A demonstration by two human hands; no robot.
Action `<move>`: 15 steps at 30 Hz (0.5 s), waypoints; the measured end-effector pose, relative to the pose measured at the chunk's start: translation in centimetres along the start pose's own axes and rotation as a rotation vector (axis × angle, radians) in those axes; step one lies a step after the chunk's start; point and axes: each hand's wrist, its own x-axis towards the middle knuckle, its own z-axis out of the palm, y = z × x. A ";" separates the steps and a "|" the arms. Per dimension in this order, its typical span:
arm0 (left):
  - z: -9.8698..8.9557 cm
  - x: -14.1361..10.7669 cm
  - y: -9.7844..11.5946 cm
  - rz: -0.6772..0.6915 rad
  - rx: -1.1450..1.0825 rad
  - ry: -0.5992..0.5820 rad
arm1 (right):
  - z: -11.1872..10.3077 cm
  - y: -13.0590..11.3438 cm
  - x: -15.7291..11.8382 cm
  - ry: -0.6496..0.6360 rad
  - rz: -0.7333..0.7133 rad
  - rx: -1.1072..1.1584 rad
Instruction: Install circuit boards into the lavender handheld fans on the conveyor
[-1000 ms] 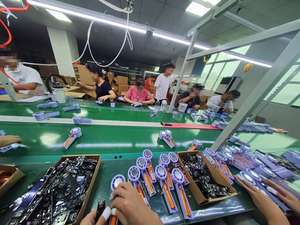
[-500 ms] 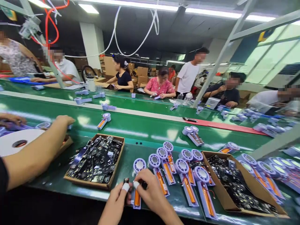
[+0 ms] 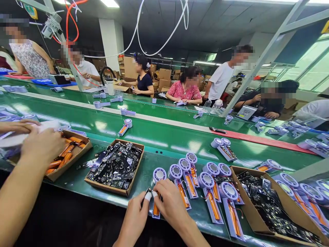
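While both hands work at the near edge of the green bench [image 3: 77,185], counts are taken on a clock centred between them, 12 pointing away from the wearer.

Cardboard boxes: three. The left board box [image 3: 140,164] is at 10 o'clock, the right board box [image 3: 246,202] at 3, and the battery box [image 3: 69,164], with orange cells, between 9 and 10. Boards in the two board boxes overlap too much to count.

Purple units: one nearest unit [image 3: 159,171] at the hands; seven others [image 3: 206,179] grouped on the bench toward 2 and 3 o'clock, before the right board box. On the belt [image 3: 154,137], one unit [image 3: 125,127] at 11 and a touching pair [image 3: 226,151] at 2.

Position: the nearest unit's round head lies at 12 o'clock, just beyond the fingers; its orange cell shows between the hands, toward 6.

Left hand [image 3: 136,209]: nearly closed, thumb and fingers pinching one dark circuit board [image 3: 149,189], upper end protruding. Right hand [image 3: 169,199]: half curled, fingertips just beside that board and over the unit's neck; grip hidden, cannot tell whether it holds anything. White finger covers visible: two [image 3: 148,196].
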 end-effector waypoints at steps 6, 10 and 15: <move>0.2 -0.5 -0.1 0.146 0.258 0.038 | 0.0 -0.4 0.3 -0.007 0.017 -0.038; -0.7 -0.2 0.6 0.226 0.276 -0.009 | 0.2 -0.1 0.1 0.008 0.018 0.036; -2.8 0.3 1.5 0.353 0.202 -0.073 | -0.8 0.2 0.4 -0.014 0.031 0.252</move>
